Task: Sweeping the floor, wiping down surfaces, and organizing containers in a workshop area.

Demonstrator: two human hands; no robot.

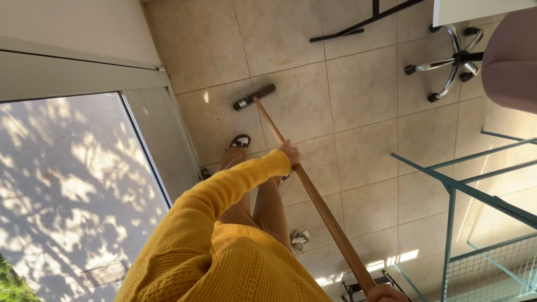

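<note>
I look down at a broom with a long wooden handle (319, 204) and a dark brush head (253, 96) resting on beige floor tiles. My left hand (291, 154), at the end of a yellow knitted sleeve, grips the handle about midway. My right hand (386, 293) shows only partly at the bottom edge, closed around the handle's upper end. My legs and a sandalled foot (239, 141) stand just left of the handle, close behind the brush head.
A sliding glass door with a pale frame (162, 134) runs along the left. An office chair's chrome wheeled base (456, 59) and pink seat (512, 61) stand at the upper right. A teal metal-and-glass rack (475, 196) fills the right. A small crumpled object (299, 239) lies on the tiles.
</note>
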